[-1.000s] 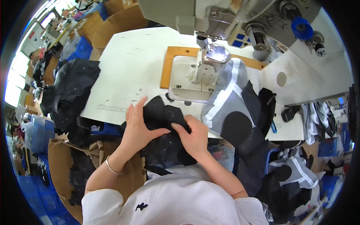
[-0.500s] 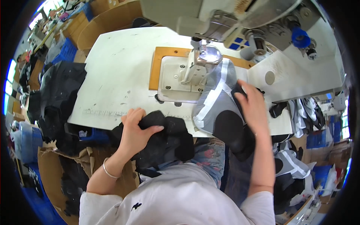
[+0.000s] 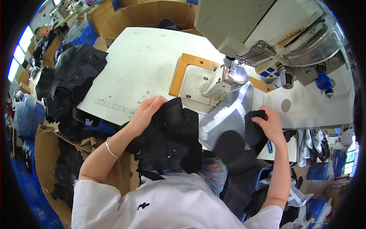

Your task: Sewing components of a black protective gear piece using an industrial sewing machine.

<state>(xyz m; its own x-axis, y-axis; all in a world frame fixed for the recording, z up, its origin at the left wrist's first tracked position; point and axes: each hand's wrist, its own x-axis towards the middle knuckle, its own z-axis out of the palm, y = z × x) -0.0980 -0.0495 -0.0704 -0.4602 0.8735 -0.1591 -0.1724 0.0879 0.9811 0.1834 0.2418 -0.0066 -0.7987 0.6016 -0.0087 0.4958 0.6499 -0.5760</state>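
Note:
A grey shoe upper [image 3: 217,118] with white strips and a round black patch lies under the lit head of the sewing machine [image 3: 237,74]. Its black part hangs over the table's front edge. My right hand [image 3: 272,126] pinches a black fabric flap at the right side of the upper. With the fingers of my left hand [image 3: 145,116], I grip the top of a black fabric piece [image 3: 167,120]. That piece belongs to a black stack draped at the table's front edge and over my lap; how many layers I hold, I cannot tell.
The white table [image 3: 122,68] carries a printed ruler strip. Black pieces [image 3: 76,76] are heaped at its left, above a cardboard box [image 3: 45,164]. More grey and white uppers [image 3: 312,141] hang at the right. A blue-handled tool [image 3: 270,147] lies by my right wrist.
My left hand has moved up and right, raising the black piece's top. My right hand, earlier spread beside the upper, now pinches its black flap. The whole view has shifted.

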